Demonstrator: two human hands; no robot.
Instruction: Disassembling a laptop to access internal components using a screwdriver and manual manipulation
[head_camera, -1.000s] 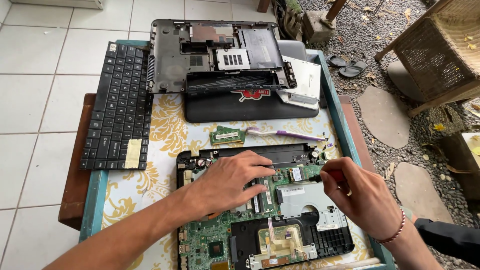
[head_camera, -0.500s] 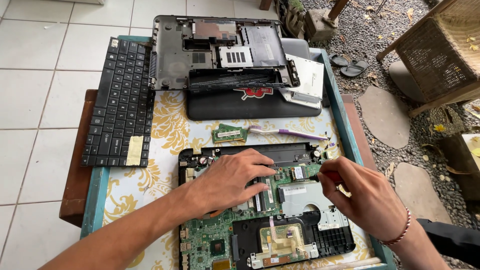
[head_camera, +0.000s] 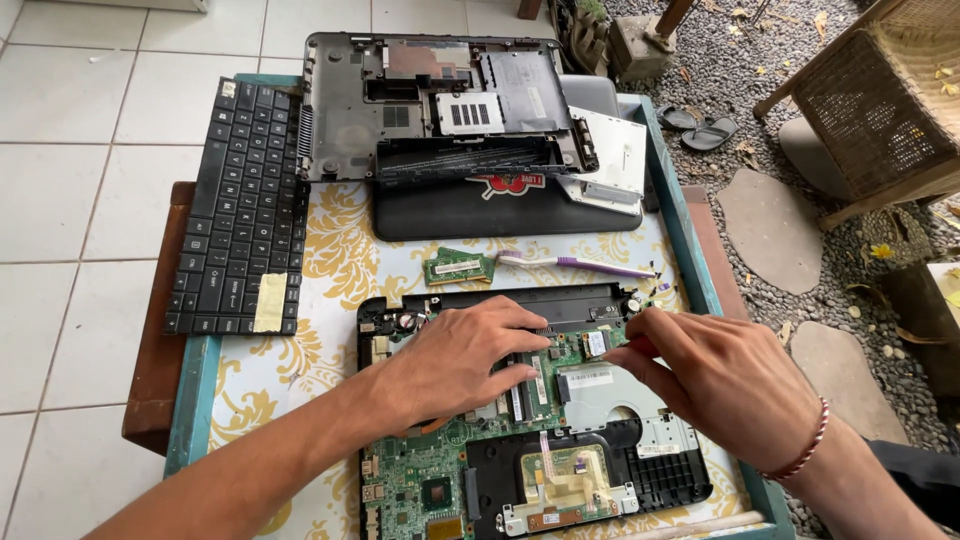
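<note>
An opened laptom base with a green motherboard (head_camera: 440, 480) lies on a floral-clothed table (head_camera: 330, 250). My left hand (head_camera: 455, 355) rests flat on the board's middle, fingertips on the memory slots (head_camera: 530, 375), holding nothing. My right hand (head_camera: 720, 385) hovers over the board's upper right, by the silver drive cage (head_camera: 600, 385). Its fingers are pinched on a small red-handled tool that is almost wholly hidden. A red-and-white bracelet is on that wrist.
A detached black keyboard (head_camera: 245, 210) lies at the left. The grey bottom case (head_camera: 440, 100), a black lid (head_camera: 500, 210) and a silver drive (head_camera: 610, 155) lie at the back. A green memory module (head_camera: 458, 267) and a purple toothbrush (head_camera: 580, 265) sit between. A wicker chair (head_camera: 880, 90) stands to the right.
My right hand has moved left and up, closer to the board's upper-right corner, and the red tool is now more hidden. My left hand has stayed in place.
</note>
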